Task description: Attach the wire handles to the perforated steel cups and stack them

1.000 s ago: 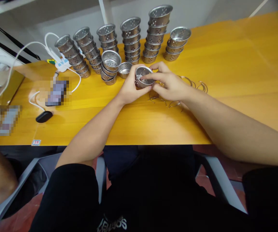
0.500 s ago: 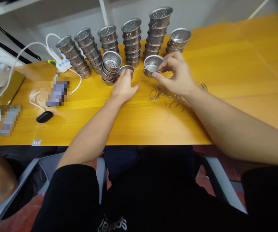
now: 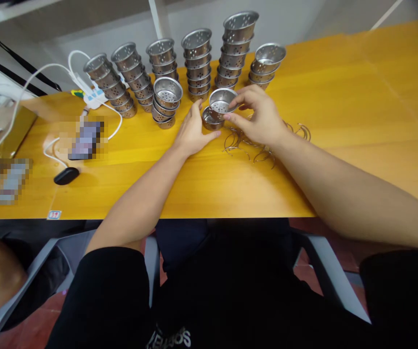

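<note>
My right hand [image 3: 261, 116] is closed on the rim of a perforated metal cup [image 3: 222, 102], pinched between thumb and fingers. That cup is slightly tilted and sits over a second metal cup [image 3: 213, 124], partly covering it; whether it rests inside cannot be told. My left hand [image 3: 193, 130] is open at the left of the lower cup, thumb stretched along its front and fingers spread behind. Whether it touches the cup is unclear. Left of this hand stands a short stack of the same cups [image 3: 165, 99]. Thin curved wire pieces [image 3: 263, 151] lie below my right hand.
Tall stacks of perforated cups [image 3: 198, 60] line the back of the yellow table [image 3: 194, 189], with a shorter stack [image 3: 267, 65] at right. At left are a phone [image 3: 86, 140], a black oval object [image 3: 67, 176] and a power strip [image 3: 94, 97] with white cables.
The lower cup has moved right, out from under my left fingers, and my left hand has shifted right with it. My right hand has brought its cup left and down over the lower one.
</note>
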`<state>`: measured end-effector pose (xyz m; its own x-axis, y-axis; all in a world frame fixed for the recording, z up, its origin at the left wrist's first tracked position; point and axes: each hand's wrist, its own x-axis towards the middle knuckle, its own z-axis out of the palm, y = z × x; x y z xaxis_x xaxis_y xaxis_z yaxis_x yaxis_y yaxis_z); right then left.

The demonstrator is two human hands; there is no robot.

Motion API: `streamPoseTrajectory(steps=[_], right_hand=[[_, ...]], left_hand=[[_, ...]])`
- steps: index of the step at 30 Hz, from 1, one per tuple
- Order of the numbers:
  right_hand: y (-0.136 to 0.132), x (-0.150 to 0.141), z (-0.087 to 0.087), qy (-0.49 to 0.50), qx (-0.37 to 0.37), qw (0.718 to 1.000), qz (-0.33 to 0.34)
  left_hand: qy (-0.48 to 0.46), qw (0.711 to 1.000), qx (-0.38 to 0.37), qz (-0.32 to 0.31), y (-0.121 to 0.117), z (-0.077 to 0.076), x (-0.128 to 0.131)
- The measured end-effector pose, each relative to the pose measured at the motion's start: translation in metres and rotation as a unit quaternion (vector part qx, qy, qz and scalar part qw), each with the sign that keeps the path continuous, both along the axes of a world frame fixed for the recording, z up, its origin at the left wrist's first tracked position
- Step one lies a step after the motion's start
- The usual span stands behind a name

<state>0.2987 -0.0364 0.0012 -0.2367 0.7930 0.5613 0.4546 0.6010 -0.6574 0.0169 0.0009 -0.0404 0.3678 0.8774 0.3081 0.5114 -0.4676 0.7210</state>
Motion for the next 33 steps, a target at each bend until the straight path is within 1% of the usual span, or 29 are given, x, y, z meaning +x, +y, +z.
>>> streamPoseTrajectory(steps=[3, 6, 13, 18, 21, 23, 26, 28, 31, 32, 33], right_hand=[[0.007, -0.006, -0.007, 0.001, 0.010, 1.000, 0.025], [0.010, -0.008, -0.011, -0.010, 0.024, 0.999, 0.034], [0.008, -0.003, -0.009, -0.033, 0.032, 0.999, 0.028], [0.009, -0.006, -0.014, -0.026, 0.032, 0.999, 0.035], [0.008, -0.003, -0.011, -0.019, 0.031, 0.999, 0.019], [0.010, 0.005, -0.006, -0.005, 0.028, 0.999, -0.015], [0.023, 0.031, -0.005, 0.019, 0.027, 0.997, -0.065], [0.039, 0.053, -0.012, 0.034, 0.028, 0.995, -0.089], [0.066, 0.086, -0.030, 0.049, 0.016, 0.991, -0.119], [0.074, 0.094, -0.036, 0.047, 0.009, 0.993, -0.108], [0.080, 0.100, -0.040, 0.044, 0.009, 0.996, -0.075]], left_hand=[[0.006, 1.000, 0.003, -0.011, -0.002, 0.002, 0.006], [0.008, 1.000, 0.013, -0.008, -0.003, 0.006, 0.008], [0.006, 1.000, 0.026, -0.015, -0.002, 0.007, 0.005], [-0.013, 1.000, 0.010, -0.012, -0.003, 0.008, 0.004], [-0.026, 1.000, 0.006, -0.003, 0.000, 0.008, 0.002], [-0.020, 1.000, 0.008, 0.001, 0.005, 0.007, 0.000], [0.001, 1.000, 0.007, 0.014, 0.014, 0.002, -0.006], [0.008, 1.000, 0.001, 0.022, 0.020, -0.001, -0.009], [0.002, 1.000, -0.002, 0.025, 0.024, -0.006, -0.011], [-0.002, 1.000, -0.002, 0.026, 0.024, -0.006, -0.011], [-0.005, 1.000, -0.003, 0.026, 0.024, -0.006, -0.010]])
